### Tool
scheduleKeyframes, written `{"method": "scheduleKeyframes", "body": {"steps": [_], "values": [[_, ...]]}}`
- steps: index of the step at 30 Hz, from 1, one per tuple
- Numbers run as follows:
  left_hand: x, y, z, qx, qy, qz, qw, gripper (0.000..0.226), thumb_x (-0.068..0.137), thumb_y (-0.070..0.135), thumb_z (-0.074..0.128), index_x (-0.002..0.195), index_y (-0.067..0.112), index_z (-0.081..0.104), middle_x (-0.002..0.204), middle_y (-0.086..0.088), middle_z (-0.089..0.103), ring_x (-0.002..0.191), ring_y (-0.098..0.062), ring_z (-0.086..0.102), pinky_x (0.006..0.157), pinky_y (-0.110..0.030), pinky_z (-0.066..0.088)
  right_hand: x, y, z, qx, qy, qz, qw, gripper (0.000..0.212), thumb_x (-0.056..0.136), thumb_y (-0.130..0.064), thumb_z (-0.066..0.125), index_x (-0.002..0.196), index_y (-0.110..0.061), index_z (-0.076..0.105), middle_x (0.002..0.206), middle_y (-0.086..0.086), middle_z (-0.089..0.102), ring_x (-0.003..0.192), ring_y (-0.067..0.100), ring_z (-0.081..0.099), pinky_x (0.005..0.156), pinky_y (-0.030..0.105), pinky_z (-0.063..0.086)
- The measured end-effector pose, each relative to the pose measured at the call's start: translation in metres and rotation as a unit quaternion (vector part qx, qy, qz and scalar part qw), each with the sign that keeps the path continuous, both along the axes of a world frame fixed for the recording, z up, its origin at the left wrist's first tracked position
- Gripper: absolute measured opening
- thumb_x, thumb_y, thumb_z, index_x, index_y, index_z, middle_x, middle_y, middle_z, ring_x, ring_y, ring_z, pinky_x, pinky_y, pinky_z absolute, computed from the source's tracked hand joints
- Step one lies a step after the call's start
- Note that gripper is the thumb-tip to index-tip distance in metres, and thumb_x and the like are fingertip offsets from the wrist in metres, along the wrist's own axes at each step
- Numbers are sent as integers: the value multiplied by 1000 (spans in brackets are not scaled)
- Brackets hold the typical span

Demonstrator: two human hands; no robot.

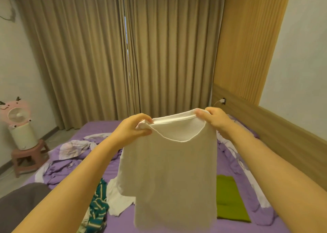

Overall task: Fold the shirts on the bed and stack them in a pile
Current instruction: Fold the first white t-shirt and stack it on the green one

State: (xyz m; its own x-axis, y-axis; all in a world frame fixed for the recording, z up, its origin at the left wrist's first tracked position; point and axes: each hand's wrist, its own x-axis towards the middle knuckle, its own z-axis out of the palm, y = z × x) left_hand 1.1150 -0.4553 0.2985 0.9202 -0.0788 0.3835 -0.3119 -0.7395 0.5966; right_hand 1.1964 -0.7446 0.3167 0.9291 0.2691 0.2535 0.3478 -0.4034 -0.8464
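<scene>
- both forearms fill the near frame, reaching out over the bed (109, 126); i've got the white shirt (173, 170) held up in the air between them.
- left hand (133, 129) pinches the shirt's left shoulder, cloth bunched in the curled fingers.
- right hand (215, 119) grips the right shoulder at the collar seam, thumb on the near side. hands are apart, the neckline stretched between them.
- shirt hangs free below the grip, hem near the bottom of frame. can't tell whether the hem touches the sheet.
- handling, my read: light, thin, fully limp. it drapes straight down with no stiffness, so it will sag or swing wherever it isn't held. not slippery, not fragile, a pinch is enough.
- where to hold: the shoulder seams beside the collar, as now; keeps it flat and square for laying down. sleeves look tucked or hidden behind, can't see them clearly.
- green shirt (230, 201) lies folded flat on the bed to the right, likely the start of the pile.
- teal striped shirt (98, 209) lies crumpled at lower left, touching a rumpled white garment (118, 199) beside it; both unfolded.
- purple blanket (58, 169) is bunched at the left edge.
- pink fan (16, 115) on a stool (28, 159) by the wall, curtains (123, 55) closed behind.
</scene>
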Motion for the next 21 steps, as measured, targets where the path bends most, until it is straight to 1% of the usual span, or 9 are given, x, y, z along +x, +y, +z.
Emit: {"method": "scheduleKeyframes", "body": {"steps": [2, 6, 7, 9, 11, 12, 15, 18, 21], "values": [[-1, -5, 4, -22, -16, 11, 1000, 16, 81, 28, 71, 88, 38, 61, 89, 11, 62, 77, -2, 54, 64, -16, 43, -2, -1, 3, 46, 13, 7, 999, 56, 88, -49, 56, 85, 7, 57, 73, 8, 51, 65, 17, 49, 57, 26, 39], [0, -9, 12, 96, -57, 22, 994, 9, 81, 24, 72, 89, 26, 68, 77, 11, 55, 64, -2, 47, 57, -10, 36, -7, -10, 8, 63, 49, 42, 996, 44, 91, -44, 55, 93, -1, 60, 72, 7, 52, 61, 14, 50, 47, 21, 40], [0, -8, 13, 78, -64, 17, 995, 8, 80, 23, 73, 87, 26, 70, 79, 10, 56, 65, -2, 48, 60, -8, 37, -7, -13, 8, 75, 65, 45, 994, 40, 92, -41, 55, 91, -2, 61, 69, 4, 55, 58, 12, 53, 46, 20, 42], [-1, -5, 15, -25, -61, -14, 998, 12, 78, 16, 75, 80, 28, 73, 92, 8, 60, 78, 1, 56, 71, -7, 43, -5, -21, 7, 103, 96, 38, 989, 29, 92, -36, 56, 79, -10, 56, 64, 1, 51, 53, 10, 49, 45, 21, 38], [-2, -1, 16, -133, -16, -38, 990, 15, 79, 10, 74, 78, 25, 74, 99, 6, 62, 87, 0, 61, 82, -14, 50, -2, -32, 5, 128, 124, 30, 984, 26, 91, -31, 59, 71, -16, 49, 66, 2, 43, 55, 12, 42, 47, 23, 33], [-3, 1, 16, -166, 22, -40, 985, 13, 82, 9, 70, 81, 21, 73, 97, 4, 65, 88, -7, 63, 83, -21, 53, -2, -37, 4, 136, 137, 31, 981, 23, 89, -28, 60, 72, -17, 51, 68, 2, 45, 58, 12, 44, 48, 23, 35], [-2, -2, 14, -227, 136, -18, 964, 4, 93, 11, 56, 92, 10, 60, 86, -7, 67, 76, -19, 65, 73, -28, 58, -6, -44, 1, 112, 141, 60, 982, 19, 90, -21, 58, 73, -12, 60, 70, -4, 60, 67, 13, 53, 58, 20, 41], [1, -11, 10, -289, 179, 26, 940, 11, 98, 12, 47, 93, 8, 56, 81, -9, 63, 69, -18, 63, 64, -28, 55, -11, -43, -2, 53, 117, 87, 988, 25, 82, -30, 67, 79, -7, 56, 77, 5, 55, 78, 22, 45, 71, 31, 34], [7, -18, 2, -325, 161, 65, 930, 23, 97, 6, 40, 83, 10, 57, 72, -8, 53, 60, -17, 48, 57, -28, 41, -16, -42, -3, 45, 125, 96, 986, 25, 78, -31, 69, 73, -12, 54, 74, 4, 54, 68, 14, 52, 62, 26, 40]]}}
